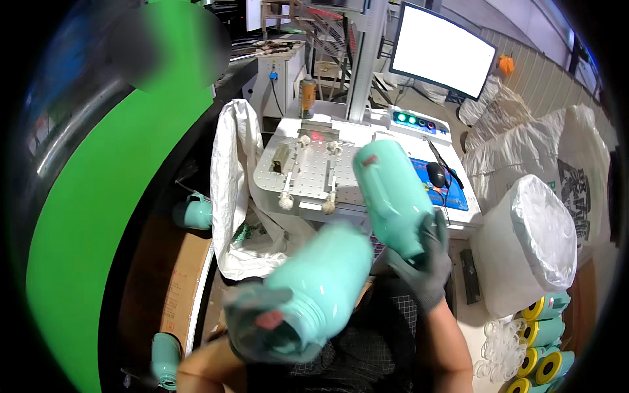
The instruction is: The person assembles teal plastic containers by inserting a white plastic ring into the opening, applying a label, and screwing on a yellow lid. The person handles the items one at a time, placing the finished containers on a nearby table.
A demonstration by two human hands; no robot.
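Two glossy teal bottles are held up, one in each of the gloved hands. The left bottle (pixel 331 275), blurred, is tilted with its open, threaded mouth turned toward the lap; it is gripped around that mouth end by the left hand (pixel 252 318). The right bottle (pixel 391 193), marked by a small reddish patch near its base, is gripped at the neck by the right hand (pixel 426 262), its body slanted up and leftward before the tabletop (pixel 267 175).

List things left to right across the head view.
Brown cardboard box, white woven sack, glossy teal bottle in gloved left hand, glossy teal bottle in gloved right hand, black computer mouse, white plastic-lined container.
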